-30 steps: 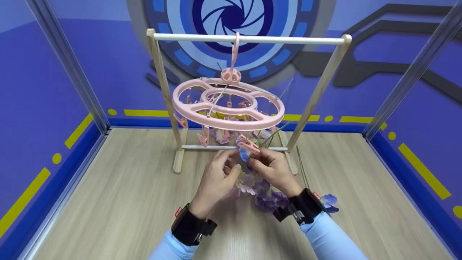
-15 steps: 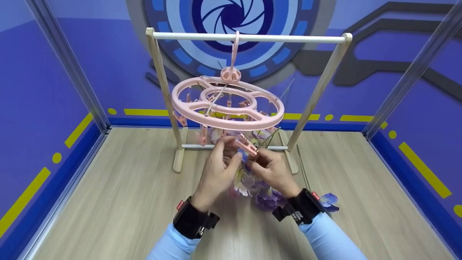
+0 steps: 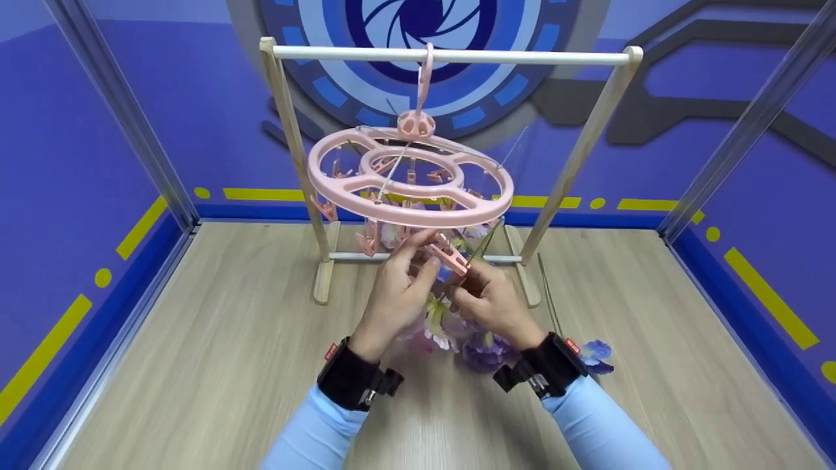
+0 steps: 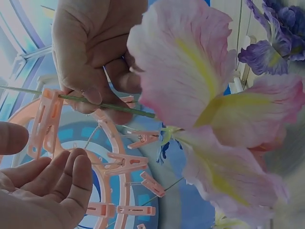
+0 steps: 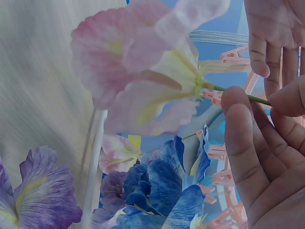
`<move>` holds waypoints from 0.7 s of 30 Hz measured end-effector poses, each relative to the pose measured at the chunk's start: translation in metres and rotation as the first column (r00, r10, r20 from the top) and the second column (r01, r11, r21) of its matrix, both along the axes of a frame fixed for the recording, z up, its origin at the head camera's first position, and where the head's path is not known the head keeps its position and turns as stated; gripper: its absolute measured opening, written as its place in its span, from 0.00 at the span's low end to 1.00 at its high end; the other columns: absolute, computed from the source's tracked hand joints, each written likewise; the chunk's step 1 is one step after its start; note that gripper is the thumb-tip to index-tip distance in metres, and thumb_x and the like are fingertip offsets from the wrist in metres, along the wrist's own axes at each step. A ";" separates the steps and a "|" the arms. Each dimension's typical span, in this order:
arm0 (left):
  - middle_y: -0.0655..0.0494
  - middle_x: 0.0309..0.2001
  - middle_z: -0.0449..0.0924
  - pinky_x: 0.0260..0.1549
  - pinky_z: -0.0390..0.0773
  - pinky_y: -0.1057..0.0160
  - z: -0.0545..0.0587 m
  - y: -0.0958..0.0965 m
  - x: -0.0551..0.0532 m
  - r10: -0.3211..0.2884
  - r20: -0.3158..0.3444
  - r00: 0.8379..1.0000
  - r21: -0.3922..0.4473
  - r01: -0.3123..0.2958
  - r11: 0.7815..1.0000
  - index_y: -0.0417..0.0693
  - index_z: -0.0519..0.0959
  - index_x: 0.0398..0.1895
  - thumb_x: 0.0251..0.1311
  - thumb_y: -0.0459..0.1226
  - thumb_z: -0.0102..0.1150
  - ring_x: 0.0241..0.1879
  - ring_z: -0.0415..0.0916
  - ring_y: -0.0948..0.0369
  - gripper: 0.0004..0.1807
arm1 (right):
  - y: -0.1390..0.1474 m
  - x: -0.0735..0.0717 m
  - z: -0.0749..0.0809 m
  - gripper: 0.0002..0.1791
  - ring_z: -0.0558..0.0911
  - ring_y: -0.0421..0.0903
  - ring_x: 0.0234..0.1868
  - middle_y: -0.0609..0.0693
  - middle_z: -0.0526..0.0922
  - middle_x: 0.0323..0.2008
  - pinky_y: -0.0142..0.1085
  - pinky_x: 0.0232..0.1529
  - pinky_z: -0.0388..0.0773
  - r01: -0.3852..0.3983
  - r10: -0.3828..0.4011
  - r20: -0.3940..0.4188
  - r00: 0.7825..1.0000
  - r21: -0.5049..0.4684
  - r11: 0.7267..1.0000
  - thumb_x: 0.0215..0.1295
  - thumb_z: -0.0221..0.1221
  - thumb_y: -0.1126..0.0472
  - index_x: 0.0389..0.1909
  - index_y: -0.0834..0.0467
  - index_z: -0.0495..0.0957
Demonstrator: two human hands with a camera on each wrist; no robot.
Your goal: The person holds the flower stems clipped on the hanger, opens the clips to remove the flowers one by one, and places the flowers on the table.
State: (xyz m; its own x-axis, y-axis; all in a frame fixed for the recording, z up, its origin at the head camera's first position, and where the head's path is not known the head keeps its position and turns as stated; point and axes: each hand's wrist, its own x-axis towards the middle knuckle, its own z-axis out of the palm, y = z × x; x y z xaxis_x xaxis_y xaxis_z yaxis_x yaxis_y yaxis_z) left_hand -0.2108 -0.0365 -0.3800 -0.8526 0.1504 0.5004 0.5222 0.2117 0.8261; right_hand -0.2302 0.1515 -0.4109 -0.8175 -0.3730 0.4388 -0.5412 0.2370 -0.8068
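My right hand (image 3: 496,303) pinches the thin green stem (image 4: 107,105) of a pink-and-white artificial flower (image 5: 138,71) between thumb and finger, its bloom hanging below. A pink clothespin (image 3: 449,256) of the hanger sits across that stem, as the left wrist view shows. Beside the clothespin is my left hand (image 3: 392,294), thumb and fingers apart on either side of its handles, fingers loosely bent. Overhead hangs the pink oval clip hanger (image 3: 418,215), with several clothespins. A blue artificial flower (image 5: 162,186) hangs behind the hands.
A wooden stand (image 3: 581,143) with a white top bar (image 3: 522,57) carries the hanger. Purple flowers (image 3: 486,352) are below the hands. To the right, a blue flower (image 3: 594,356) lies on the wooden table (image 3: 228,365). Printed blue walls (image 3: 85,117) enclose it.
My left hand has moved slightly up and right, toward the clothespin. The pink flower's stem now shows crossing the clothespin's end. The head view has tilted down a little.
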 end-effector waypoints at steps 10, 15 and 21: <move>0.41 0.62 0.80 0.57 0.79 0.52 -0.001 0.003 -0.004 0.007 0.009 1.000 0.029 -0.007 1.000 0.40 0.73 0.70 0.72 0.31 0.55 0.55 0.81 0.49 0.24 | 0.001 -0.001 -0.002 0.10 0.80 0.40 0.24 0.60 0.84 0.27 0.31 0.23 0.78 -0.021 0.021 -0.018 1.000 0.003 1.000 0.62 0.56 0.79 0.42 0.69 0.80; 0.40 0.59 0.80 0.52 0.82 0.54 -0.001 0.005 -0.006 -0.026 0.015 1.000 0.075 0.024 0.997 0.39 0.74 0.69 0.73 0.31 0.55 0.53 0.82 0.48 0.22 | 0.001 -0.002 -0.003 0.10 0.82 0.42 0.24 0.61 0.85 0.28 0.33 0.23 0.81 -0.028 0.028 -0.008 1.000 0.021 0.999 0.62 0.54 0.79 0.40 0.70 0.80; 0.40 0.59 0.81 0.52 0.83 0.55 0.000 0.006 -0.008 -0.026 0.036 0.999 0.115 0.021 0.993 0.40 0.75 0.67 0.72 0.31 0.57 0.53 0.81 0.48 0.21 | 0.001 -0.002 -0.004 0.10 0.83 0.44 0.25 0.61 0.86 0.31 0.36 0.24 0.83 -0.022 0.021 0.009 1.000 0.041 0.999 0.63 0.54 0.78 0.43 0.71 0.80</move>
